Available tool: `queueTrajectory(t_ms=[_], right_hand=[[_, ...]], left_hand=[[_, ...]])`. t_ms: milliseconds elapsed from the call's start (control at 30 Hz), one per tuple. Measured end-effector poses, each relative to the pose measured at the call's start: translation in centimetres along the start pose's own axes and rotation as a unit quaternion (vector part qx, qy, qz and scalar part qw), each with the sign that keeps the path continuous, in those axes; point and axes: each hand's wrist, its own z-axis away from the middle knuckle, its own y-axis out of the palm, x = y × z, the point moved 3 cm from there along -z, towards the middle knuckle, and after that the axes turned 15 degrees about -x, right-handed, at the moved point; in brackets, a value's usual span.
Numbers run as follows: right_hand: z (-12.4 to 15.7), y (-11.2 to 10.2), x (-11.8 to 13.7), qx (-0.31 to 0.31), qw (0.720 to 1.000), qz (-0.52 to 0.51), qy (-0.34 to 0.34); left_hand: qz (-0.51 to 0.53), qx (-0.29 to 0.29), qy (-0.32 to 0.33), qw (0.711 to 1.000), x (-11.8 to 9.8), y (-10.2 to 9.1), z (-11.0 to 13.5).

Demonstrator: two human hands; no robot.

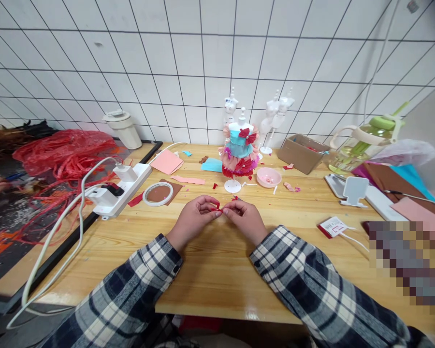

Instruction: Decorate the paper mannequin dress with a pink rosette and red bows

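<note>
Red scrap (216, 209) is pinched by the left hand (195, 215) and right hand (245, 218), fingertips nearly meeting, apparently for fine control, near a dressed mannequin (240, 149).

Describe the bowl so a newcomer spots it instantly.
On the wooden table, find the dressed mannequin. Just right of it, beyond the right hand, sits the bowl. It is round and pale pink, unlike the angular brown box farther right.

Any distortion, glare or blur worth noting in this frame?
Head view: lines on the tiled wall fan apart upward, suggesting wide-angle stretch; the table carries pale sheen; blocky pixelation masks an area at lower right; the red piece between left hand and right hand is too small to judge focus.
</note>
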Motion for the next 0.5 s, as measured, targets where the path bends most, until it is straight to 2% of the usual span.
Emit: queueTrajectory(t_ms=[133, 333, 500], right_hand=[[-0.04, -0.08, -0.04, 0.009, 1.0, -0.01, 0.006], [-0.04, -0.26, 0.08, -0.014, 1.0, 0.003, -0.002], [0.19, -0.02, 0.58, 0.022, 0.999, 0.042, -0.014]], left_hand=[[-0.001, 0.03, 0.006, 1.0, -0.31, 0.16, 0.19], [0.001, 0.042, 0.005, 0.999, -0.46, 0.09, 0.33], [0.008, 0.047, 0.001, 0.999, -0.22, -0.04, 0.23]])
